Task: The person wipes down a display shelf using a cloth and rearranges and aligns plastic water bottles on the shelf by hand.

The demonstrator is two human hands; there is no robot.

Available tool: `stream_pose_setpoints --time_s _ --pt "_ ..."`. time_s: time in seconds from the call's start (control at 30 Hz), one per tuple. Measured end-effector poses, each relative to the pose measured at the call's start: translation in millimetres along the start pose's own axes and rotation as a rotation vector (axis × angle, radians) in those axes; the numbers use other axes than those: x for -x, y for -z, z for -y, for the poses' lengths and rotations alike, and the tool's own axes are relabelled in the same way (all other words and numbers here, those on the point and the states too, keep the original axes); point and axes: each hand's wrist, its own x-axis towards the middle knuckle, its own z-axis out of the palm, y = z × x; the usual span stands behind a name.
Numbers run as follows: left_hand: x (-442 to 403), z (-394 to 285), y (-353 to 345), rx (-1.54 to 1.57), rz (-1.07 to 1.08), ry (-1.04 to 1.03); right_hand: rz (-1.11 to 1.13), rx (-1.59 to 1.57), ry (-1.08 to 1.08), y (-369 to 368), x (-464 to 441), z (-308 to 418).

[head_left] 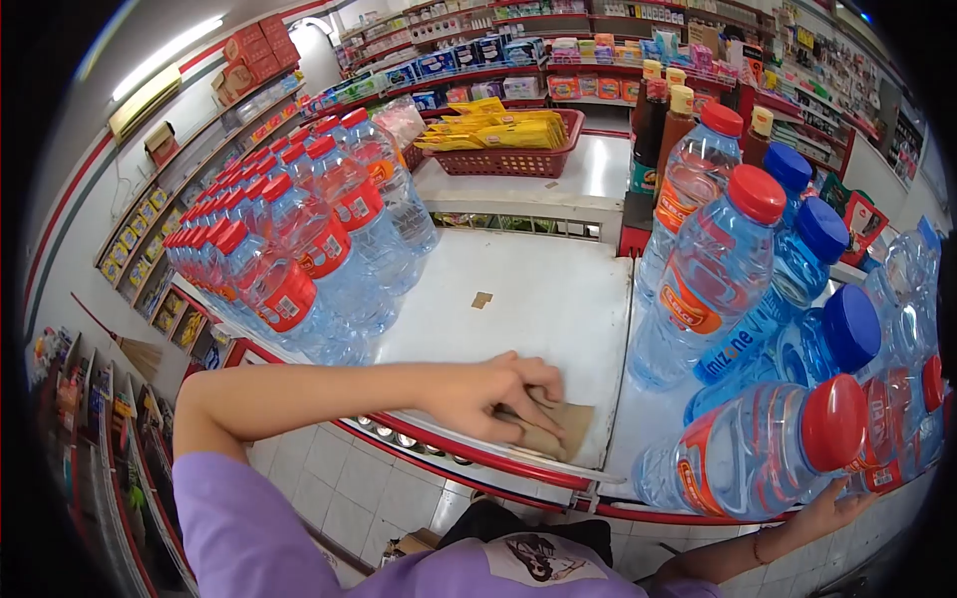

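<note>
My left hand (pixel 498 396) presses a folded tan cloth (pixel 570 427) onto the white shelf top (pixel 518 289), near its front right corner. The fingers are bent over the cloth and hide part of it. At the lower right, my right hand (pixel 822 518) is at the shelf's front edge, beside a large red-capped water bottle (pixel 743 453). Its fingers are partly hidden, look apart, and show nothing held. A small brown scrap (pixel 481 299) lies on the white surface.
Rows of red-capped bottles (pixel 289 269) stand on the left. More bottles, including blue-capped ones (pixel 822 339), crowd the right. Behind the shelf top, a maroon basket (pixel 508 159) holds yellow packets (pixel 493 130). A red-edged rail (pixel 478 453) runs along the front. A broom (pixel 135 351) leans at left.
</note>
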Motion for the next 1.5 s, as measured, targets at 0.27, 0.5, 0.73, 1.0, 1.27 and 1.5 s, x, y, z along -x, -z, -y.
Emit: stream_pose_setpoints --time_s 0.27,0.5,0.73,1.0,1.27,1.5 --pt "-25 100 36 -0.6 -0.561 0.124 -0.016 0.143 0.088 6 -6 -29" --pt "10 110 45 -0.748 -0.61 0.813 0.023 0.11 0.054 4 -10 -23" --pt "-14 123 39 -0.729 -0.818 1.064 0.033 0.165 0.014 2 -5 -4" --pt "15 8 -7 -0.278 -0.215 0.5 0.058 0.114 -0.02 2 -4 -2" --pt "-55 110 37 -0.613 -0.576 0.784 0.118 -0.013 0.035 4 -5 -4" --pt "-2 -10 -4 -0.079 0.016 0.277 0.111 0.042 0.175 9 -11 -24"
